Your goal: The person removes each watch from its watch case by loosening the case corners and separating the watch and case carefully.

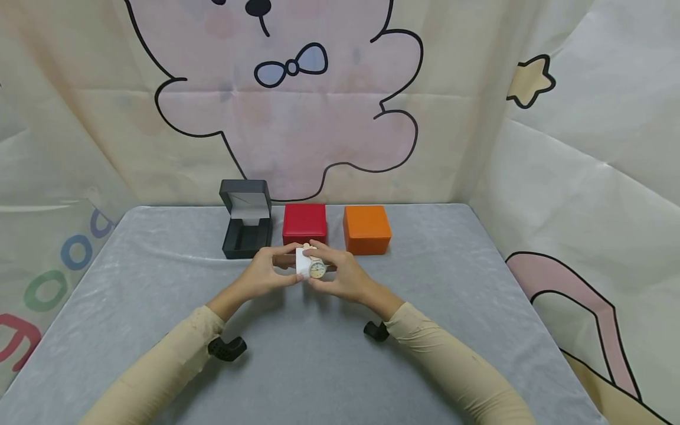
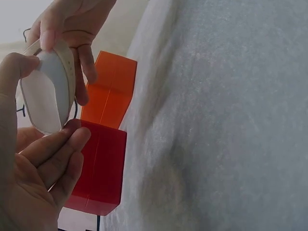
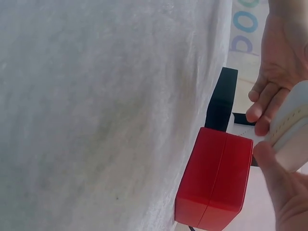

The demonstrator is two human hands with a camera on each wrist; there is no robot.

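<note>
Between both hands, above the table in front of the boxes, is a wristwatch point(image 1: 317, 270) with a round pale dial and a cream strap point(image 2: 69, 70). The strap goes around one end of a white watch cushion point(image 1: 301, 262). My left hand point(image 1: 268, 273) pinches the cushion between thumb and fingers, from the left. From the right, my right hand point(image 1: 344, 274) grips the watch, its thumb below near the dial and its fingers at the top of the strap. In the right wrist view the strap's stitched edge point(image 3: 291, 126) shows against the cushion, which the frame edge cuts off.
Behind the hands stands a closed red box point(image 1: 305, 219). An orange box point(image 1: 367, 227), also closed, is to its right. To the left a black box point(image 1: 247, 239) stands with its lid up and a dark hollow inside. Grey cloth point(image 1: 340, 366) covers the table; a printed curtain hangs behind.
</note>
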